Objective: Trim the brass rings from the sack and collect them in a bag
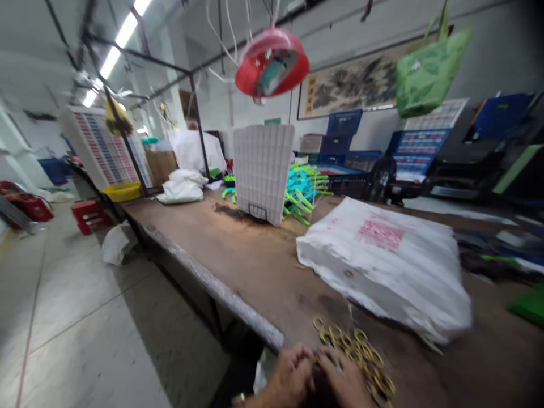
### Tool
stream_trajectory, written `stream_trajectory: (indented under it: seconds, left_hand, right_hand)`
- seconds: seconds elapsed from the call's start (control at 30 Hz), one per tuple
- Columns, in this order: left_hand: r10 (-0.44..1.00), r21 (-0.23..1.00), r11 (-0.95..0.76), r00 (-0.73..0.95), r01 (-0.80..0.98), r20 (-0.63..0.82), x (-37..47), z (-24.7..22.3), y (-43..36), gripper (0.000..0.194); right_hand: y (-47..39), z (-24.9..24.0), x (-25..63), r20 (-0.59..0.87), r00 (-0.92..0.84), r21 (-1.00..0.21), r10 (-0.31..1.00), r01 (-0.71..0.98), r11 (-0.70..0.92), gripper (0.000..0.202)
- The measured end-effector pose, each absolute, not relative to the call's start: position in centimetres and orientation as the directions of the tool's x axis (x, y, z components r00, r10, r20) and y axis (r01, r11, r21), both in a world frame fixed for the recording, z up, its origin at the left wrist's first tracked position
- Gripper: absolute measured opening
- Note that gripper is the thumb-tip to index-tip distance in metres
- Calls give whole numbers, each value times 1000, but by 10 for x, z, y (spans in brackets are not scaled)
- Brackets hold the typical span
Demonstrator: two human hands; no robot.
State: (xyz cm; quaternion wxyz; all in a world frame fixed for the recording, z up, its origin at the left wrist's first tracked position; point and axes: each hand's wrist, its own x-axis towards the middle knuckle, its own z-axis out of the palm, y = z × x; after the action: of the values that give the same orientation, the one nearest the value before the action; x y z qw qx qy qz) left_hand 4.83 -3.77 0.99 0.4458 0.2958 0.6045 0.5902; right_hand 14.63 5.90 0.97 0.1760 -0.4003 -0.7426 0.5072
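Observation:
Close together at the bottom of the head view, both my hands are over the table's front edge. My left hand (292, 371) is closed, its fingers curled inward; what it pinches, if anything, is too small and blurred to name. My right hand (346, 378) is closed too, with a thin greyish strip-like piece (334, 357) showing between its fingers. The fingertips of both hands nearly meet. Right beside my right hand lies a loose pile of brass-coloured rings (361, 345) on the brown table (246, 255).
A large white sack (382, 266) with red print lies behind the rings. Farther back stand a pale ribbed tray (262, 170) and a heap of turquoise and lime-green pieces (304, 190). A red lamp (272, 65) hangs above. Red stools (91, 216) are on the left floor.

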Motion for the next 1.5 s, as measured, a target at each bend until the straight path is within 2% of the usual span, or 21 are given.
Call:
stream_trajectory:
  seconds: [0.1, 0.33, 0.57, 0.67, 0.77, 0.83, 0.97, 1.07, 1.3, 1.4, 1.5]
  left_hand:
    - [899, 979, 157, -392, -127, -195, 60, 28, -44, 31]
    - [904, 929, 239, -285, -283, -319, 58, 36, -51, 37]
    - [919, 898, 251, -202, -360, -338, 45, 38, -60, 37]
    - [924, 883, 238, -185, -405, -334, 40, 36, -63, 36]
    - [928, 897, 211, -208, -389, -309, 34, 33, -66, 35]
    - [929, 911, 210, -219, -356, -300, 30, 32, -68, 35]
    - [939, 938, 193, -224, -288, -262, 24, 29, -72, 36]
    - [946, 956, 157, -238, -249, -218, 20, 25, -76, 35]
    - [951, 996, 67, -296, -66, -84, 10, 13, -84, 32]
    - [956, 995, 74, -281, -62, -88, 9, 16, -89, 32]
    - [970, 984, 98, -208, -151, -129, 10, 25, -96, 32]
  right_hand:
    - [53, 27, 154, -119, -607, -896, 786, 407, 179, 32]
    - [36, 39, 157, -121, -623, -945, 773, 312, 103, 24]
    - [29, 35, 150, -96, -626, -966, 774, 245, 79, 24]
    - [28, 34, 149, -79, -604, -951, 793, 285, 123, 27]
    - [24, 32, 148, 27, -589, -867, 808, 388, 313, 26]
    - [19, 30, 148, 87, -640, -774, 764, 439, 456, 22]
    - [6, 25, 145, 51, -732, -618, 680, 512, 597, 18]
    - [0, 21, 141, 25, -745, -560, 667, 542, 626, 24]
    - [-7, 19, 131, -66, -766, -523, 640, 572, 631, 28]
    - [-5, 22, 128, -137, -741, -430, 657, 643, 634, 26]
    - [5, 27, 127, -180, -655, -278, 734, 750, 601, 26]
